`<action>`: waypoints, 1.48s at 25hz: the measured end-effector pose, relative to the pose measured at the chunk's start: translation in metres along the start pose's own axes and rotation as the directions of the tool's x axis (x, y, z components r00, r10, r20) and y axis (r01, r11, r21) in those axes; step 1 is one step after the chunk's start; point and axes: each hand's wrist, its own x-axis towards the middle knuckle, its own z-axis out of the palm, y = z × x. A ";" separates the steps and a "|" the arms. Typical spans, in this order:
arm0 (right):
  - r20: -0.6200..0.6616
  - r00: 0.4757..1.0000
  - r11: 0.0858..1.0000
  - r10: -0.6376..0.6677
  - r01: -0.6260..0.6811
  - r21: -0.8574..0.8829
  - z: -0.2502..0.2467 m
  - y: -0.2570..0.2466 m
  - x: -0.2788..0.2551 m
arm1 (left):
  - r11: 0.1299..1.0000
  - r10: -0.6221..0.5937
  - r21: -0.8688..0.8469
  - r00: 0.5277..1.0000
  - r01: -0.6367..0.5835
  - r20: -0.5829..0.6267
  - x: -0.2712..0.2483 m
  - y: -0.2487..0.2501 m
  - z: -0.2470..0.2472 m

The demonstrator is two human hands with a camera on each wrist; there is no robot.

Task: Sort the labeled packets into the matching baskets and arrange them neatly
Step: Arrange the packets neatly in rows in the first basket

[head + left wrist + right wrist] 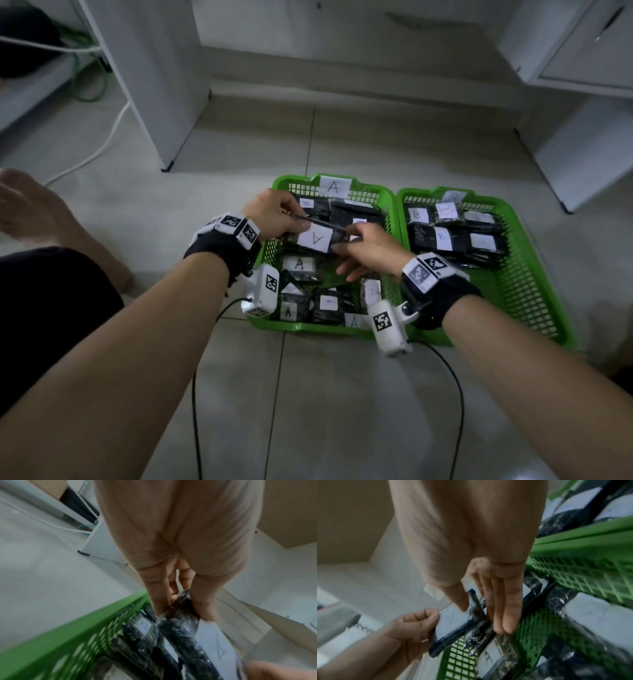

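Two green mesh baskets sit side by side on the floor in the head view. Basket A (301, 328) on the left holds several black packets with white A labels. Basket B (513, 294) on the right holds several packets labelled B. Above basket A, both hands hold one black packet with an A label (315, 238). My left hand (294, 222) grips its left end (180, 615). My right hand (349, 240) pinches its right end between thumb and straight fingers (501, 608). The label shows in the right wrist view as well, on the packet (448, 619).
A white cabinet panel (164, 102) stands behind and to the left, and another white unit (582, 154) at the right. A white cable (102, 144) runs across the floor. My bare foot (34, 205) lies at the left. Black wrist-camera cables (195, 411) trail over the tiles.
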 end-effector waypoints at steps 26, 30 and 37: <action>-0.265 0.953 0.989 -0.149 0.148 -0.023 -0.010 0.005 0.029 | 0.978 -0.009 -0.199 0.971 0.058 0.240 0.017 0.018 0.029; -0.354 0.931 0.968 -0.088 -0.003 -0.249 -0.006 0.010 0.040 | 0.994 -0.040 0.105 0.996 0.032 0.078 0.024 0.009 0.040; -0.402 0.855 0.935 -0.327 0.232 -0.267 0.010 0.001 0.038 | 0.715 -0.327 -0.584 0.922 0.384 0.206 0.021 0.024 0.039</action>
